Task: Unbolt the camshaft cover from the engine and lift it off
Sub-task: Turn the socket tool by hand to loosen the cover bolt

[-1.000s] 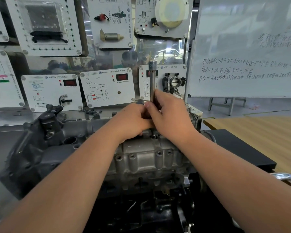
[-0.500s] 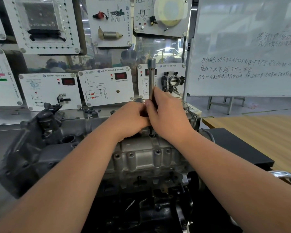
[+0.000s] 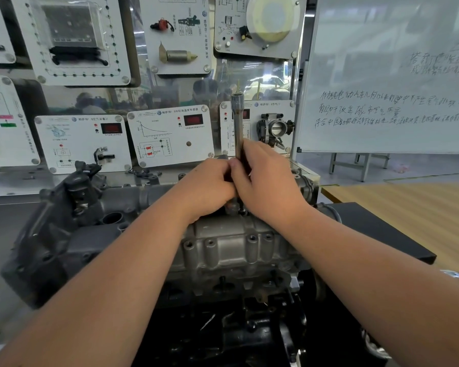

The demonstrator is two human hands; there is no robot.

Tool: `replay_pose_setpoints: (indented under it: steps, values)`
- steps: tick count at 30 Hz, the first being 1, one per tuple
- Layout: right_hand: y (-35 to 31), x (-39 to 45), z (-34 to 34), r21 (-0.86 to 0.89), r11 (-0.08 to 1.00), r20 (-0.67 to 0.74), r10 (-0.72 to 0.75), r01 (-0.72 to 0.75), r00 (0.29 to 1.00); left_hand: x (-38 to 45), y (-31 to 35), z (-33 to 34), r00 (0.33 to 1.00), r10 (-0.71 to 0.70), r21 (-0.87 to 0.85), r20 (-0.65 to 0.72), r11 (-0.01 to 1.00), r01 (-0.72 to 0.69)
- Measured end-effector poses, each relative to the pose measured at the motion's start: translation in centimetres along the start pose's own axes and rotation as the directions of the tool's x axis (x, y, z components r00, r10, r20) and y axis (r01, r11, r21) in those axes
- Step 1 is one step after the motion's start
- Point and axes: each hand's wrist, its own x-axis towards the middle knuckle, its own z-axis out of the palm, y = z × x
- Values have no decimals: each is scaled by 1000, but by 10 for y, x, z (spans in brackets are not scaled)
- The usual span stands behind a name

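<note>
Both hands on extension bar (image 3: pixel 238 128), standing upright over far-edge bolt of camshaft cover (image 3: pixel 239 245). Right hand (image 3: pixel 265 181) fingers wrapped round shaft; left hand (image 3: pixel 210 186) fingers curled at its base. Cover seated on engine, directly below both hands.

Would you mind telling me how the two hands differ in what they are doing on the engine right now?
The right hand is wrapped round the upright metal tool, which sticks up above it; the left hand sits lower, fingers curled at the tool's base, and what it grips is hidden. The right hand shows its back and thumb side; the left shows mostly knuckles. Both meet over the top of the grey cover.
</note>
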Motion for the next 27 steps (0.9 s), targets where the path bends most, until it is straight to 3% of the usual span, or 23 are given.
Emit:
replay_pose_setpoints:
  steps: [9, 14, 17, 22, 27]
  values:
    - [3, 3, -1, 4, 1000, -22, 31, -30, 999, -1, 2, -1, 996, 86, 32, 3, 996, -86]
    - [4, 2, 1, -10, 999, -39, 31, -32, 999, 0, 5, 1, 1000, 12, -2, 7, 1000, -12]
    - [4, 3, 1, -19, 999, -39, 31, -32, 999, -2, 4, -1, 998, 47, 2, 44, 999, -47]
    - [1, 3, -1, 52, 997, -19, 54, -53, 998, -2, 4, -1, 999, 40, 12, 8, 999, -40]
    - [3, 2, 0, 10, 1000, -55, 28, -27, 998, -3, 8, 1, 1000, 2, -15, -12, 1000, -2]
